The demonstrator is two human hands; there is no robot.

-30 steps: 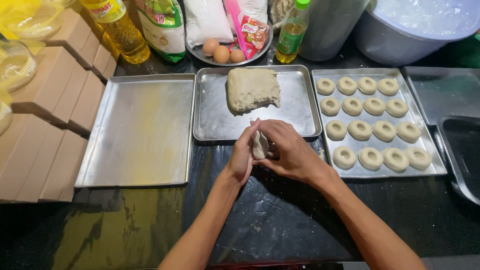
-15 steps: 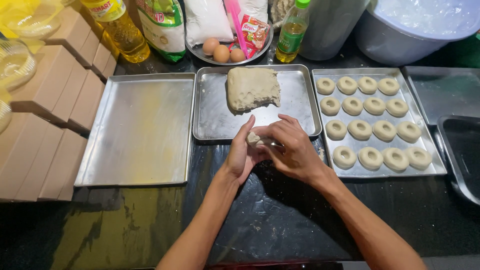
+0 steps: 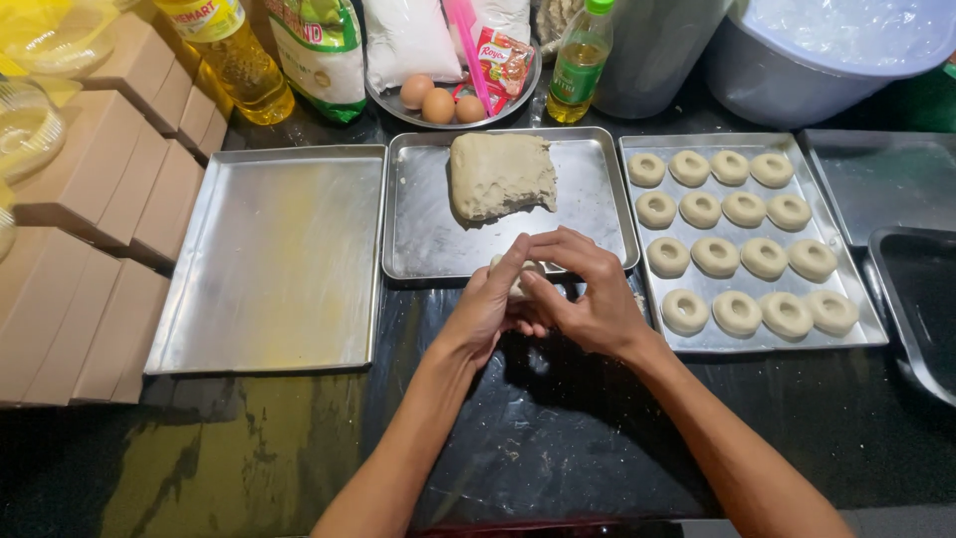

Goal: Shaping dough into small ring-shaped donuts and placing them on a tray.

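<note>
Both hands pinch a small dough piece [image 3: 520,279] between them — left hand [image 3: 488,309] cupped beneath, right hand [image 3: 583,294] closed over it — at the near rim of the middle tray [image 3: 423,239]. Most of the piece is hidden by fingers. Behind: a yellow-labelled oil bottle [image 3: 231,55], a green-and-white bag [image 3: 321,50] cut off at the top, and a small red sachet [image 3: 503,62].
</note>
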